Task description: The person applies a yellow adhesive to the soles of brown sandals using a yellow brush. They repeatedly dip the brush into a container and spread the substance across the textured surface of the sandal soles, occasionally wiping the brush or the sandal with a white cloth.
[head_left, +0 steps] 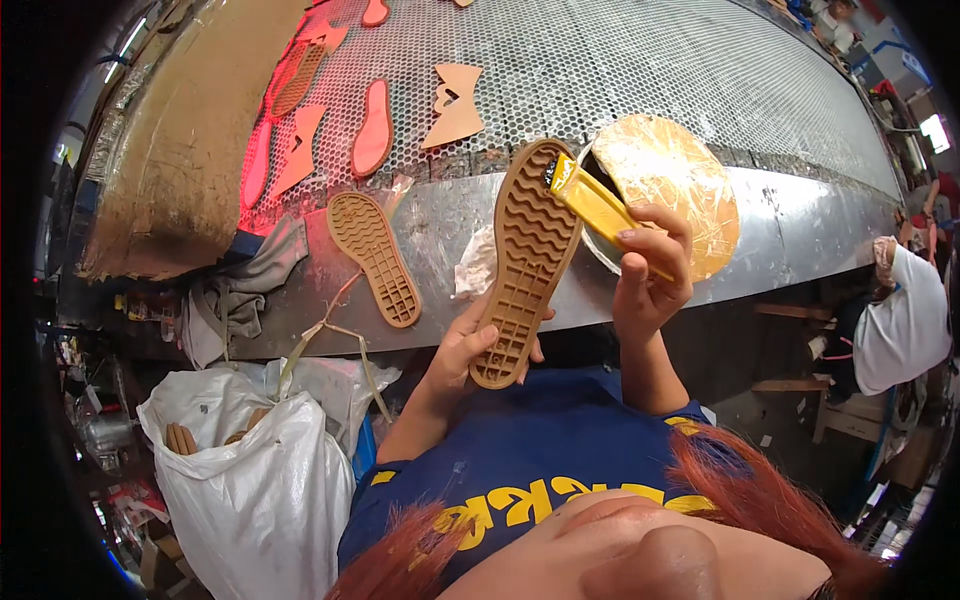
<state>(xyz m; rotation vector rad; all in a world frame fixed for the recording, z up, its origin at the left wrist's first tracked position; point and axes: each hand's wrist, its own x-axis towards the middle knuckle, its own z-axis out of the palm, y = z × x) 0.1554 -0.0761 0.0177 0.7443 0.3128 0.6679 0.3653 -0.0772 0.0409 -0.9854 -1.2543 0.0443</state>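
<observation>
Between the two hands is a brown shoe sole (535, 240), tread toward the camera, toe end pointing away from the body, so I'll place everything off that. Left hand (465, 345) has it gripped at the heel end, thumb on the tread and fingertips poking out past the opposite edge. Right hand (655, 265) is off to the sole's right, fingers closed around a yellow tool (600, 205) whose dark tip overlaps the sole's toe edge; can't tell if it's actually touching.

Just right of the sole, beyond that hand, there's a round shiny cover (690, 180). Just left of it: a crumpled white scrap (474, 270), then a second sole (375, 260) lying tread-up on the metal ledge (440, 220). Past the sole's toe runs a mesh surface (580, 60) with a pink insole (372, 130) and a tan cutout (457, 105). Down left of the sole, a white sack (260, 490).
</observation>
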